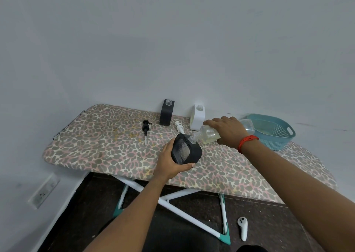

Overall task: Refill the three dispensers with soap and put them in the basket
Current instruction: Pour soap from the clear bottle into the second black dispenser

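From the head camera, the left hand (169,161) curls its fingers and thumb round the lower body of a black dispenser (187,151), held just above the near middle of the ironing board (107,151). The dispenser is tilted, its long axis leaning up and to the right, with its open neck towards the soap bottle (211,134). The right hand (226,131) grips that clear bottle round its middle. The bottle lies almost level, with its long axis running left to right and its mouth at the dispenser's neck.

The dispenser looks stiff and light, growing heavier as it fills. I judge it would be slippery if soap runs down the side, so a wrap low on the body seems the safest hold. The bottle looks like thin plastic that would give under a squeeze.

A second black dispenser (166,113) and a white dispenser (197,117) stand upright and uncapped by the wall, with a black pump (146,126) and a white pump (179,127) lying near them. The basket (276,142) sits at the far right of the board
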